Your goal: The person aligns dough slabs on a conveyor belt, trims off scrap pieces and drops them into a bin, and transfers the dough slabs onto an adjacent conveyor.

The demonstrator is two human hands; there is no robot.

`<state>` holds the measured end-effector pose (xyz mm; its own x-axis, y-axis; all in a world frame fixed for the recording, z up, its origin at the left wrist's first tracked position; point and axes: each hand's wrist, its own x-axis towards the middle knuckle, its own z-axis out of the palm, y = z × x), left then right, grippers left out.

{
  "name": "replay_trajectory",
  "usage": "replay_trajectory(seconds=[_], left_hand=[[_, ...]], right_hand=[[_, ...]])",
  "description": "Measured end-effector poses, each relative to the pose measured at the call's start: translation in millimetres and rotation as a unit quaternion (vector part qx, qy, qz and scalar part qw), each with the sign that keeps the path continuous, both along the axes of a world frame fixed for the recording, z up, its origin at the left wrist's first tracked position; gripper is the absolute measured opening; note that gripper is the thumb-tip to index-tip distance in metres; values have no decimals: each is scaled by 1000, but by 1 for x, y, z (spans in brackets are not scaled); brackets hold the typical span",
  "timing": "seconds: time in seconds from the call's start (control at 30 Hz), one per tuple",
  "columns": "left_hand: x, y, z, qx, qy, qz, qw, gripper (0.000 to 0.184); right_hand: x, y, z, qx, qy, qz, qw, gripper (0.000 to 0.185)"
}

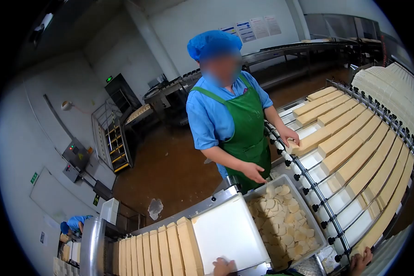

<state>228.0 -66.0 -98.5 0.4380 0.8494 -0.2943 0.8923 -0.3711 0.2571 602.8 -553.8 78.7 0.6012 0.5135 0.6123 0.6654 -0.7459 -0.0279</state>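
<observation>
My left hand [224,267] is at the bottom edge, partly cut off and a little blurred. It rests by the near end of a white conveyor belt [227,230], holding nothing I can see, with its fingers apart. Left of it, several long pale-yellow bars [188,246] lie side by side on the same belt. At the lower right, my right hand [361,262] has its fingers closed around the near end of a long pale-yellow bar [384,225]. That bar lies outermost on the slatted conveyor [310,161], beside several similar bars.
Between the conveyors stands a grey bin [318,230] of thin pale round pieces [280,216]. Across from me a co-worker in a green apron [244,129] has one hand [287,135] at a bar's end. A black-knobbed rail [308,191] edges the slatted conveyor. Another person [76,223] works far left.
</observation>
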Motion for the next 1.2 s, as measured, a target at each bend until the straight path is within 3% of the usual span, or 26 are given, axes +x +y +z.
replay_trajectory(seconds=[0.03, 0.1, 0.13, 0.2, 0.23, 0.33, 0.63, 0.77, 0.83, 0.87, 0.9, 0.97, 1.03, 1.07, 1.1, 1.2], left_hand=[[11, -8, 7, 41, 12, -107, 993, 59], [21, -19, -1, 177, -68, -219, 957, 48], [14, -28, 15, 168, -62, -222, 958, 48], [28, -11, 48, -71, -116, -139, 981, 40], [19, -4, 27, 58, -94, -229, 967, 36], [23, -3, 98, -139, 103, -208, 963, 29], [11, 24, 160, -277, 187, -248, 909, 45], [22, 33, 172, -320, 84, -248, 910, 58], [38, 30, 154, -324, -98, -193, 921, 64], [51, 21, 134, -325, -218, -143, 909, 62], [68, 9, 122, -320, -336, -109, 879, 60], [105, -15, 117, -319, -408, -51, 854, 60], [135, -44, 116, -246, -431, -54, 866, 63], [144, -42, 107, -83, -405, -224, 883, 65], [150, -54, 107, -89, -408, -218, 882, 65], [161, -90, 115, 16, -214, -306, 928, 68]], right_hand=[[-2, 1, 1, -4, -5, -10, 1000, 20], [-6, 6, 5, -11, -9, -22, 1000, 19], [-10, 8, 12, -17, 7, -40, 999, 20], [-11, 7, 12, -19, 4, -64, 998, 20], [-9, 7, 9, -7, -8, -71, 997, 20], [-11, 8, 7, -25, -12, -78, 997, 18], [-4, -2, -7, -4, 4, -19, 1000, 24], [-5, 17, 9, -77, -46, 11, 996, 40], [0, 18, -16, -71, 51, -46, 995, 30], [2, 25, -6, -115, 9, -46, 992, 44], [3, 31, 1, -116, 9, -47, 992, 44], [4, 38, 8, -103, 130, -85, 983, 55], [9, 33, -3, -109, 137, -78, 981, 58], [13, 28, -5, -114, 145, -71, 980, 62], [13, 27, -1, -123, 143, -70, 980, 62], [13, 23, 10, -134, 155, -39, 978, 65]])
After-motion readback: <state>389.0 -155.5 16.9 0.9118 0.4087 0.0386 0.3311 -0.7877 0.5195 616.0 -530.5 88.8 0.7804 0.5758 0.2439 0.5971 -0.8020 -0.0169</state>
